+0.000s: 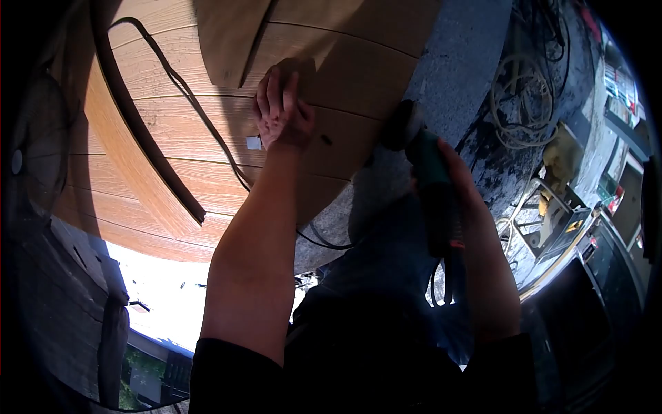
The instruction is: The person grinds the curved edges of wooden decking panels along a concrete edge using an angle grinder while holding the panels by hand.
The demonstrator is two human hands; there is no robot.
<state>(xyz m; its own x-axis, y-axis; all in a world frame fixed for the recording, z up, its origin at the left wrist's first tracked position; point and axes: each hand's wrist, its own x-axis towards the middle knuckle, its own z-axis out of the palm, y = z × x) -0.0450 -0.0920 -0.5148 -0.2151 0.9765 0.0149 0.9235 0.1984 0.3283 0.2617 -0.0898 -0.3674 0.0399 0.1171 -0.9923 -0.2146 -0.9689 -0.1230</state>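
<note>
My left hand (281, 114) rests on a wood-grain plank surface (341, 79), its fingers slightly bent and apart; the fingertips lie in shadow. Beside its wrist is a small white square piece (254, 143), and a small dark piece (326, 139) lies to the right. My right hand (460, 176) is wrapped around the green body of an angle grinder (433, 162). The grinder's round head (405, 125) is at the right edge of the planks. Whether the disc touches them or spins, I cannot tell.
A loose curved-looking wood strip (131, 148) lies on the planks at left. A dark cord (181, 83) runs across them, and a brown board (231, 38) lies at the top. Coiled pale cable (520, 100) and a metal frame (534, 214) are on the right.
</note>
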